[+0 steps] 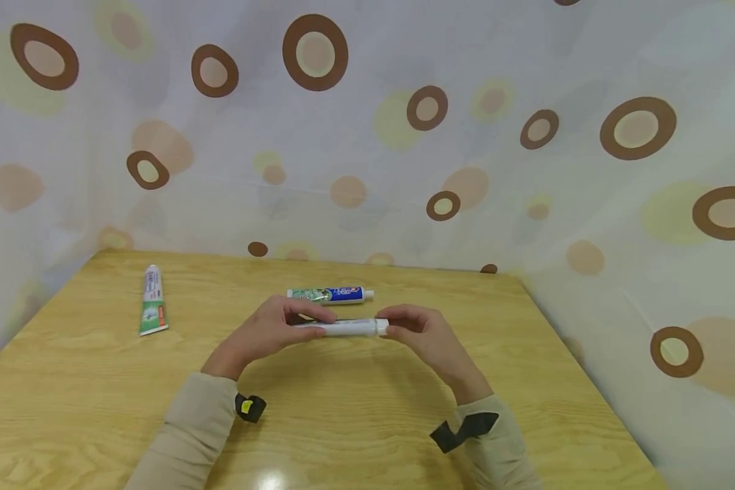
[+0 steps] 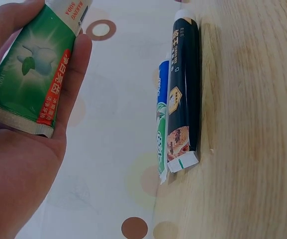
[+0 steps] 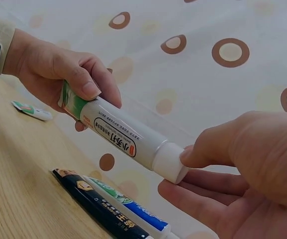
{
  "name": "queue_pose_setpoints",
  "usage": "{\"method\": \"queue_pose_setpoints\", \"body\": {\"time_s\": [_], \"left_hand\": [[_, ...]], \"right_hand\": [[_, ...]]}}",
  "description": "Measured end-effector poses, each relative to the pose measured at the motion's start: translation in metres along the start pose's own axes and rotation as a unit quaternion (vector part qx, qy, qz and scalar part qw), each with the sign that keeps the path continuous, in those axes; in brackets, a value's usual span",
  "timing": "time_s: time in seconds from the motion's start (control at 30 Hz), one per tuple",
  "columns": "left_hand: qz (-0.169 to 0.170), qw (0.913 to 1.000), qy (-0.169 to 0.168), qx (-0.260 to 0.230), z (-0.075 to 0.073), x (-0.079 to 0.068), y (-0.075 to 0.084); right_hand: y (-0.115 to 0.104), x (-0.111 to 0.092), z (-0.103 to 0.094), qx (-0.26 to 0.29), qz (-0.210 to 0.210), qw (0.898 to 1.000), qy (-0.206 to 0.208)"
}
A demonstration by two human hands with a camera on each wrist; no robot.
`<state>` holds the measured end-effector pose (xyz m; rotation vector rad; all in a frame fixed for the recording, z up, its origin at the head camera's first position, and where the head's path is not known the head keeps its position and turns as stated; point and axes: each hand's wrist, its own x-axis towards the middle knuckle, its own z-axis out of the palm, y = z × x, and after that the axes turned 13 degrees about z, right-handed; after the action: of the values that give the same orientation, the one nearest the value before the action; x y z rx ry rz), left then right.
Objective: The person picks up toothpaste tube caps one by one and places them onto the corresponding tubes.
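A white-and-green toothpaste tube (image 3: 126,132) is held up, lying crosswise between both hands in the head view. My left hand (image 1: 260,337) grips its green crimped end, with the thumb on one face. At the other end, my right hand (image 1: 425,337) pinches the white cap (image 3: 170,163) between thumb and fingers. The cap sits on the tube. Below and beyond it, a black toothpaste tube (image 2: 184,89) lies on the table, mostly hidden in the head view. Right beside that lies a blue, green and white toothpaste tube (image 1: 327,295).
Another white-and-green toothpaste tube (image 1: 153,303) lies at the far left of the wood-grain table (image 1: 343,422). A pale curtain-like sheet (image 1: 367,156) with brown rings rises behind the table and along its sides.
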<state>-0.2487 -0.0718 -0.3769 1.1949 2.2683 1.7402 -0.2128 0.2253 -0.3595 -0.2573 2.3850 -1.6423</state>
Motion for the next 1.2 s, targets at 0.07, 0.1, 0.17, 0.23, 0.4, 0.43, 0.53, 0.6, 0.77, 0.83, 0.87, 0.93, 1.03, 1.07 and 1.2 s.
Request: {"method": "queue_pose_setpoints", "body": {"time_s": [0.07,0.1,0.17,0.23,0.4,0.43,0.53,0.6,0.77,0.83,0.87,0.93,1.03,1.07,1.2], "left_hand": [[-0.003,1.0000,0.001,-0.002,0.0001,-0.0008,-0.0009],[-0.004,1.0000,0.001,-0.002,0.0000,-0.0009,-0.0013],[-0.003,1.0000,0.002,-0.004,-0.0004,-0.0011,-0.0014],[-0.004,1.0000,0.003,-0.004,-0.0008,-0.0013,-0.0008],[-0.003,1.0000,0.004,-0.004,-0.0005,-0.0038,0.0002],[-0.001,1.0000,0.003,-0.005,-0.0005,-0.0043,0.0001],[-0.003,1.0000,0.006,-0.004,-0.0007,-0.0044,0.0003],[-0.001,1.0000,0.005,-0.003,-0.0009,-0.0036,0.0005],[0.001,1.0000,0.004,-0.002,-0.0014,-0.0029,0.0009],[0.001,1.0000,0.005,-0.003,-0.0012,-0.0037,0.0006],[0.000,1.0000,0.006,-0.003,-0.0011,-0.0042,0.0006],[-0.002,1.0000,0.007,-0.002,-0.0009,-0.0050,0.0006],[-0.007,0.9999,0.007,0.000,-0.0009,-0.0055,0.0008],[-0.008,1.0000,0.006,0.000,-0.0010,-0.0053,0.0009],[-0.004,1.0000,0.008,0.001,-0.0020,-0.0045,0.0009]], "right_hand": [[-0.0006,0.0003,0.0006,-0.010,-0.002,1.000,0.009],[-0.0007,0.0008,0.0008,-0.014,-0.003,1.000,0.013],[-0.0012,0.0017,0.0011,-0.018,-0.005,1.000,0.021],[-0.0013,0.0024,0.0015,-0.012,-0.005,1.000,0.025],[0.0004,0.0029,0.0036,0.004,0.018,1.000,0.020],[0.0008,0.0029,0.0039,0.005,0.023,1.000,0.018],[0.0010,0.0027,0.0042,0.002,0.030,0.999,0.011],[0.0007,0.0025,0.0041,0.006,0.029,1.000,0.009],[-0.0002,0.0026,0.0046,-0.003,0.019,0.999,0.025],[0.0000,0.0030,0.0051,-0.007,0.016,0.999,0.033],[0.0001,0.0031,0.0054,-0.007,0.015,0.999,0.035],[0.0004,0.0029,0.0058,-0.005,0.017,0.999,0.036],[0.0008,0.0017,0.0058,-0.003,0.022,0.999,0.028],[0.0007,0.0013,0.0056,-0.002,0.024,0.999,0.024],[0.0004,0.0015,0.0051,0.008,0.019,1.000,0.013]]}}
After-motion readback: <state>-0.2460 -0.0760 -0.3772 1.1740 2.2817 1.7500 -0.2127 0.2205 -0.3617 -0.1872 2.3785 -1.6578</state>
